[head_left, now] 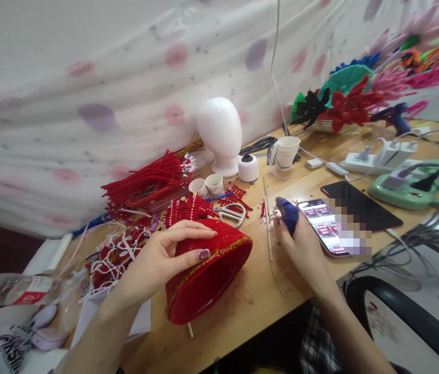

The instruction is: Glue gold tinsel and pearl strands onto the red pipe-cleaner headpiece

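Note:
My left hand (165,254) grips a red hat (212,283) with a gold glitter trim along its rim. The thumb presses near the trim while the other fingers lie over the top. The hat is tilted on the table, its hollow opening turned toward me. My right hand (301,249) is wrapped round a blue glue gun (288,214), partly hidden by the fingers. Just right of it lies a lit smartphone (320,223). Beyond the hat are white-handled scissors (235,214) and red beaded pieces (193,208).
A white foam head (221,130) stands at the back beside paper cups (214,183). Red pipe cleaners (145,179) fill a basket. Bead strings (122,254) and a plastic bottle (17,290) lie left. Rightward are a black tablet (361,204), power strips (400,192), and another glue gun (396,118).

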`<state>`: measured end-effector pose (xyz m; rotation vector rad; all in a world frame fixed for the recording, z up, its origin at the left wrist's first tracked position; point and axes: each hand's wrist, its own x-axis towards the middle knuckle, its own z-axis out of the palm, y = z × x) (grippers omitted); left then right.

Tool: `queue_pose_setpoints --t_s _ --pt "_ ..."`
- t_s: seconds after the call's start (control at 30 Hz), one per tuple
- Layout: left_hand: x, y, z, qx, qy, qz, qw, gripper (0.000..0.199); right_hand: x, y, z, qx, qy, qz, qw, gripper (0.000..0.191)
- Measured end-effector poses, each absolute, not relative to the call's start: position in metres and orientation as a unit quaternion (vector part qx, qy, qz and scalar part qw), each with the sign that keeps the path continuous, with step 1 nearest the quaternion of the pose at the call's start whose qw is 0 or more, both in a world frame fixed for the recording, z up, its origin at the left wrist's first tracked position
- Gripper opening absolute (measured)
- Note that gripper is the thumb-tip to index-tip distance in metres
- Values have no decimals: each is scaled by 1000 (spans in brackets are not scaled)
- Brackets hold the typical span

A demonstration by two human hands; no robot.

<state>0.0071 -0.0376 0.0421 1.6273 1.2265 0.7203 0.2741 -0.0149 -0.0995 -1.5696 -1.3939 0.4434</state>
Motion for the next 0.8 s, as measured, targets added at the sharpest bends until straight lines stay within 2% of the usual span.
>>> queue_pose_setpoints --t_s 0.13,0.2,0.27,0.33,0.47,0.63,0.8 --pt "7 -38 44 653 499 302 483 24 284 -14 -104 -666 -569 162 453 40" --pt "7 -39 44 644 502 306 489 25 291 -23 -100 -679 -572 149 435 44" --pt "7 -40 44 636 506 308 495 25 295 -39 -89 -688 -577 121 424 47" --pt "6 -40 43 628 509 308 502 27 295 -56 -71 -674 -591 66 438 39" --pt "6 -40 44 614 515 305 514 29 275 -72 -31 -497 -632 137 579 11" --pt "10 -41 47 619 518 311 503 31 235 -53 -14 -313 -718 271 560 14" --pt "12 -40 49 616 530 305 496 34 226 -41 -21 -219 -749 302 548 18"
